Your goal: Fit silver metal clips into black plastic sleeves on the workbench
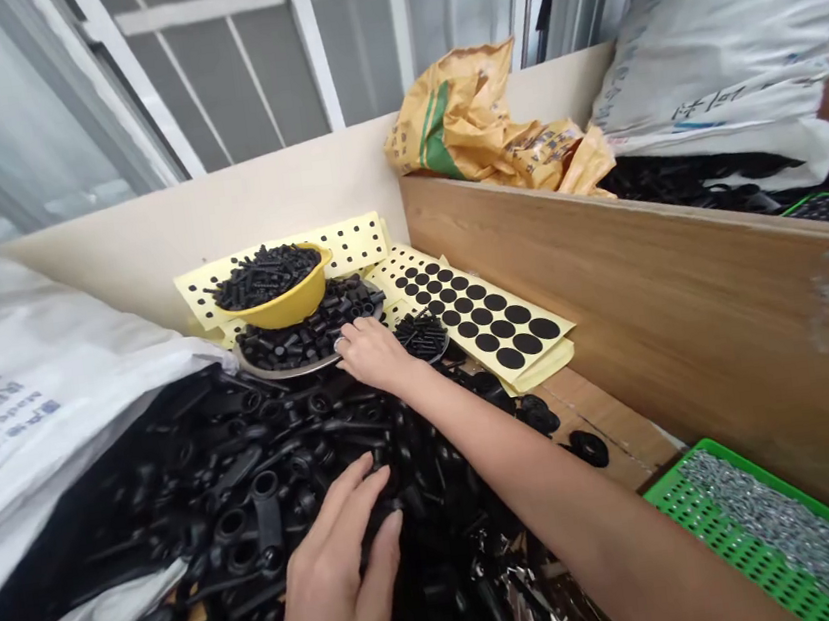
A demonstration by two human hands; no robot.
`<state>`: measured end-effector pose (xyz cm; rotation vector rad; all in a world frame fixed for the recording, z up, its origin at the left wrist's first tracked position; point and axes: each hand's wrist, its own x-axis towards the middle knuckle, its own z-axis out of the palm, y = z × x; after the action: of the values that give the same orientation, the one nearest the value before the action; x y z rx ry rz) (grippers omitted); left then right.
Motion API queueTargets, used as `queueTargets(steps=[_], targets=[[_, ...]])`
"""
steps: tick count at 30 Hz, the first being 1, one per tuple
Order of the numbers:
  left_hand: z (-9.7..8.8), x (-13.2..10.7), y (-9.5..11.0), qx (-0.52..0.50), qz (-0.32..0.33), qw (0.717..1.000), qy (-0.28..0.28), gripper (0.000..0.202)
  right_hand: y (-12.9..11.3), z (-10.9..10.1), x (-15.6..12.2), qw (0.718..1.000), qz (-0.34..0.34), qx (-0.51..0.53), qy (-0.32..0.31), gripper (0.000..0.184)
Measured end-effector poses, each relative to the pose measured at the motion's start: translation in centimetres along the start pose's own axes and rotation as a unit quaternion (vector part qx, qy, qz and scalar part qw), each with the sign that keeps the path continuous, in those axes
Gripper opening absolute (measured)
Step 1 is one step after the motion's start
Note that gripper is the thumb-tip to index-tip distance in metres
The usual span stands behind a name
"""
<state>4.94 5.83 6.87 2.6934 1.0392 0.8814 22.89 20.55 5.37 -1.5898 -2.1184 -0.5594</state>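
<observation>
My right hand point(374, 352) reaches to the near right edge of a round metal tray point(293, 372) heaped with short black tubular pieces point(342, 304). Its fingers are curled and closed among the pieces; whatever they hold is hidden. My left hand point(341, 571) hovers over a large pile of black plastic parts point(323, 427), rod-like with ringed ends. Its fingers are stretched out with the thumb apart, and nothing is in them. A yellow bowl point(285, 304) full of thin black pieces point(266, 274) rests on the tray. Right of my right hand sits a small dish of black pins point(421, 334).
Yellow sheets with black round stickers point(491, 316) lie against a wooden divider point(609, 297). A green basket point(737, 543) of small shiny metal parts is at the lower right. White sacks point(54, 395) flank the left; a crumpled orange bag point(483, 126) lies on the divider.
</observation>
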Motion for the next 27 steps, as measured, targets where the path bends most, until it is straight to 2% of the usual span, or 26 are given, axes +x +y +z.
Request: queueTargets(steps=[3,10,16,20,25,27], targets=[[-0.1,0.2,-0.5,-0.001,-0.003,1.000,0.005,0.027,0.7,0.5,0.0,1.000,-0.004,-0.013,-0.008,0.020],[-0.2,0.4,-1.3,-0.014,-0.027,0.999,0.014,0.027,0.9,1.1,0.9,0.998,-0.058,-0.017,-0.028,0.017],[0.3,1.6,-1.7,-0.033,-0.060,0.998,-0.005,0.031,0.0,0.9,1.3,0.997,-0.071,-0.003,-0.019,0.018],[0.2,4.2,-1.9,-0.076,-0.105,0.992,0.006,0.033,-1.2,1.0,1.7,0.998,-0.063,0.014,-0.004,0.019],[0.9,8.7,-3.8,-0.102,-0.128,0.982,0.093,0.033,-1.6,0.7,1.6,0.999,-0.029,0.043,0.018,0.018],[1.6,10.4,-4.8,-0.093,-0.142,0.979,0.108,0.035,-1.1,0.3,1.3,0.998,-0.007,0.059,0.031,0.021]])
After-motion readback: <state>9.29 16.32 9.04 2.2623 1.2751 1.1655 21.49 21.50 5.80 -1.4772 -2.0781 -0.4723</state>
